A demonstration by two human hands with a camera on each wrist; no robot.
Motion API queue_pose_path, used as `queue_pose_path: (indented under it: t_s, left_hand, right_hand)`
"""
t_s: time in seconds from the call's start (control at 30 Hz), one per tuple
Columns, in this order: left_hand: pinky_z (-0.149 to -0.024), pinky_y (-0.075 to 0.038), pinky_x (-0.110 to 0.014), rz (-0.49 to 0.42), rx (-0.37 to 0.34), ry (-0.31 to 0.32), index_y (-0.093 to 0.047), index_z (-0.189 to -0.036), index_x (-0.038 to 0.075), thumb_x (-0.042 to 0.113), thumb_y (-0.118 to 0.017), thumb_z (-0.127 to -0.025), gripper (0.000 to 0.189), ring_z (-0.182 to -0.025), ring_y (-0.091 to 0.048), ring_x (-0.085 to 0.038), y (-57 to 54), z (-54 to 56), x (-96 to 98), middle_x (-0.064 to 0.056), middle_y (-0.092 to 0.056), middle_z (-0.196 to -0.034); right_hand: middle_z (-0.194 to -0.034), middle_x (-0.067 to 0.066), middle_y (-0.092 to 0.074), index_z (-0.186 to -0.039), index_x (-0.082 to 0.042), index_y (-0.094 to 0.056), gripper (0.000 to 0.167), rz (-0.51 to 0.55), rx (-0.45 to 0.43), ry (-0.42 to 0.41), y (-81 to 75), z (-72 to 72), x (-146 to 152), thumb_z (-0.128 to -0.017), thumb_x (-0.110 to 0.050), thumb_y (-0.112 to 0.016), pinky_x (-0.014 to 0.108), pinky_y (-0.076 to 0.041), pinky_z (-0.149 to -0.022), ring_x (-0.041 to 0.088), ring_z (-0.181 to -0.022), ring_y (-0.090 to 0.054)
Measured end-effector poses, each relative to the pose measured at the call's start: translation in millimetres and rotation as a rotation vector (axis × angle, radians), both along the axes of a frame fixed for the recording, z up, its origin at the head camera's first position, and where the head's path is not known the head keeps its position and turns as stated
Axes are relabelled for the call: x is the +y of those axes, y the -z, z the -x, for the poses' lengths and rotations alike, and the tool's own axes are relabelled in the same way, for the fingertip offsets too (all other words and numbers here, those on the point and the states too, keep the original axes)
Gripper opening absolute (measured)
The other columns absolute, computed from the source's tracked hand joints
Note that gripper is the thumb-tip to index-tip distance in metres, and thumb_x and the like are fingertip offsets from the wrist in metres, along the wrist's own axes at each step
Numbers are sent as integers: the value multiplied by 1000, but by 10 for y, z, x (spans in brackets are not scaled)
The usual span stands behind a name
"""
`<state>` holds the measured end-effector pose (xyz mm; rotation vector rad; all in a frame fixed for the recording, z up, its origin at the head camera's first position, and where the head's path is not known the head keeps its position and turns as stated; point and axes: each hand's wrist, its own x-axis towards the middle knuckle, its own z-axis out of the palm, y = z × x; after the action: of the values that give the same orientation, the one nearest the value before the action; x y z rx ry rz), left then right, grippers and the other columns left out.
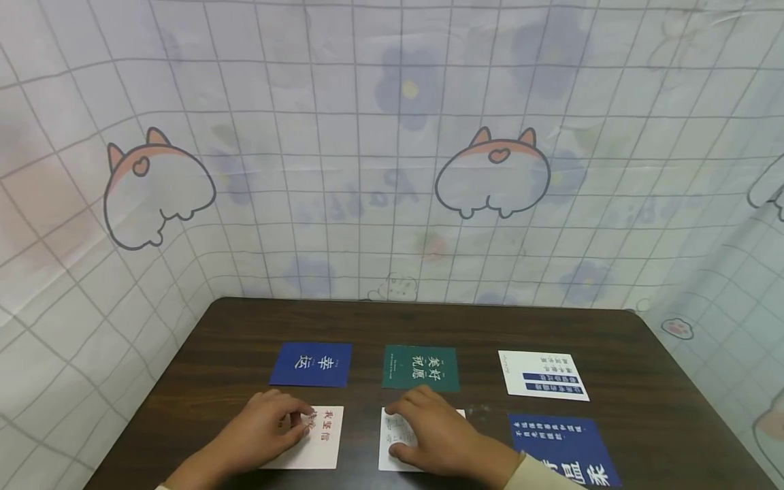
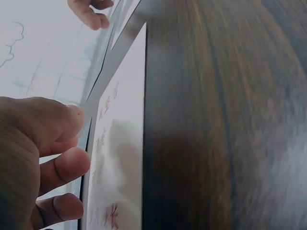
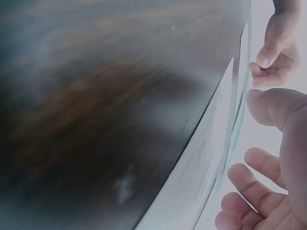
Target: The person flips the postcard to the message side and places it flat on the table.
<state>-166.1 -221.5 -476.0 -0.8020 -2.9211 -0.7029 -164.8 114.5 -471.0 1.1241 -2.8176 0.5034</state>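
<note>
Over a white card with red characters (image 1: 324, 452), my left hand (image 1: 260, 430) hovers with loosely bent fingers. The left wrist view shows a small gap between the fingertips (image 2: 72, 165) and that card, and nothing pinched. A second white card, with small grey print (image 1: 395, 430), lies partly hidden beneath my right hand (image 1: 437, 434). There the thumb and fingers are spread apart; in the right wrist view the fingers (image 3: 242, 179) hold nothing and stay just off the card (image 3: 204, 155).
Behind the hands lie a blue card (image 1: 311, 365), a green card (image 1: 420, 369) and a white card with blue bands (image 1: 544, 376). Another blue card (image 1: 560, 439) is partly covered by the right forearm. A patterned curtain (image 1: 392, 170) surrounds the dark wooden table (image 1: 478, 325).
</note>
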Motion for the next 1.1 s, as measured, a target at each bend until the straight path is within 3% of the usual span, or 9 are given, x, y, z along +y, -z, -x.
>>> queue_pose_path:
  t_s: [0.47,0.77,1.1]
  left_hand:
    - [-79,-39,-43,-2,-23,-42,-76,-106,24,25,-81,-88,18,-82,-49,-4,-45,27,-209,29,-53,-80]
    - [-73,-35,-36,-17,-52,-40,-75,-109,24,32,-83,-87,25,-76,-46,-4,-32,35,-379,25,-54,-83]
    - [-82,-39,-48,7,-47,-47,-74,-112,25,41,-86,-81,37,-87,-50,-7,-48,15,-546,23,-55,-87]
  right_hand:
    - [-125,-4,-62,-127,-16,-68,50,1,-7,1,22,51,-176,-88,-45,-77,37,-43,-104,15,-118,-51]
    - [-123,-4,-62,-128,-16,-67,54,-24,-18,2,-48,58,-331,-86,-48,-78,36,-42,-104,15,-118,-50]
    - [-121,-5,-61,-130,-16,-66,57,-39,5,-12,-42,66,-480,-86,-51,-78,34,-41,-105,15,-117,-50]
